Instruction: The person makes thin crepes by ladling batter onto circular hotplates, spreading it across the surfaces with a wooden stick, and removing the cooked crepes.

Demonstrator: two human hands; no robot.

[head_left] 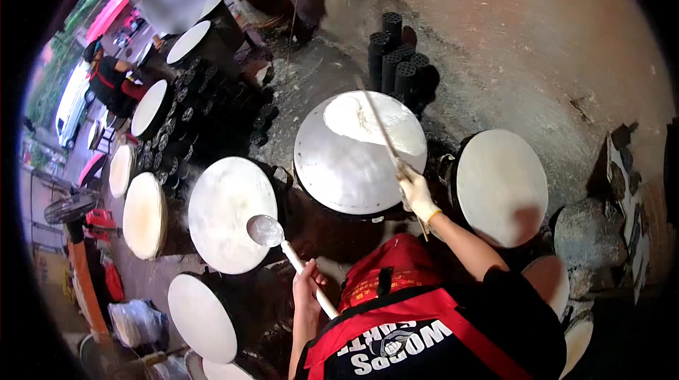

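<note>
My left hand (308,286) is closed around the pale handle of a ladle (265,231), whose bowl is over the right edge of a white-coated round griddle (232,214). My right hand (417,194), in a white glove, grips a long thin stick (380,125). The stick reaches over a metal griddle (346,180), its far end above the back rim. White batter (378,117) covers the back part of that griddle, while the front part shows bare metal.
Another coated griddle (501,189) stands at the right. Black cylindrical briquettes (404,77) stand behind the middle griddle. More round griddles (202,318) are at the left. A person (109,79) sits at the far left, near a fan (71,208).
</note>
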